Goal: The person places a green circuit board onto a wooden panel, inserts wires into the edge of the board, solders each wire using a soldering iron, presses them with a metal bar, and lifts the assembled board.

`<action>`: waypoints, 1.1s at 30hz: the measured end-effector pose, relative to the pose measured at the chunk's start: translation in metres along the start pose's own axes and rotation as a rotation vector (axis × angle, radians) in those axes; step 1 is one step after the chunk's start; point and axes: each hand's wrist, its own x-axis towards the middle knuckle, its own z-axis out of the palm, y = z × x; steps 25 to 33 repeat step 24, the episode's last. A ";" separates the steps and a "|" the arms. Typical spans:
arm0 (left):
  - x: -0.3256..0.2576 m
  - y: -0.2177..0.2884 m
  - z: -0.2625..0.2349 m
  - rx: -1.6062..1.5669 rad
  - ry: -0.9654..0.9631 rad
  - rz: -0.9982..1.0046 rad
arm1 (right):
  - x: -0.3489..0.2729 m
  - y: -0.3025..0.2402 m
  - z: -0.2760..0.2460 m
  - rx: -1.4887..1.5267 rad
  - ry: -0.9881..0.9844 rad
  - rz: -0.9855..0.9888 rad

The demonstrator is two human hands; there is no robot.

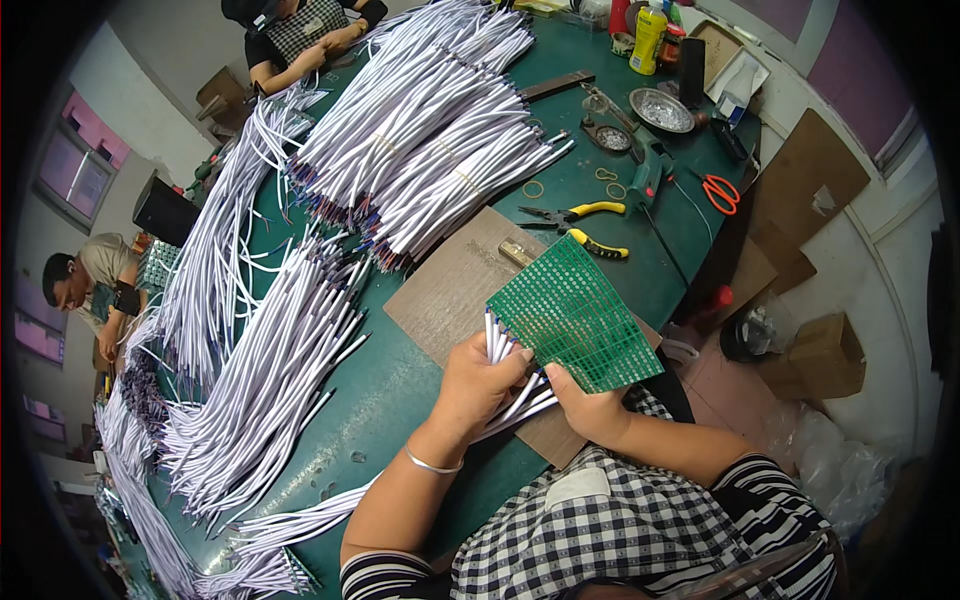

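Observation:
My left hand [478, 384] is closed around a small bundle of white cables [497, 342]. The tips of these cables line up along the left edge of a green circuit board panel [580, 310] covered in rows of small pads. My right hand [588, 402] grips the panel's lower edge, its thumb close to the cables. The panel is tilted above a brown wooden board [430, 300] on the green table [375, 405]. More white cable trails out below my hands to the left. Whether the cable tips are joined to the panel is too small to tell.
Large piles of white cables [420, 130] cover the table's left and far side. Pliers [575, 210], orange-handled scissors [720, 193], a green soldering tool [652, 165], a metal dish [661, 110] and a yellow bottle [649, 40] lie or stand rightward. Two other people work beyond.

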 end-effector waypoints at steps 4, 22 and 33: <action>0.000 -0.001 0.000 -0.039 -0.013 0.013 | 0.000 -0.001 0.000 -0.025 0.004 -0.033; -0.002 -0.001 0.002 -0.070 -0.003 0.056 | -0.006 0.009 -0.002 -0.079 -0.078 -0.061; -0.002 0.000 0.002 -0.066 0.000 0.051 | -0.006 0.008 -0.002 -0.041 -0.078 -0.044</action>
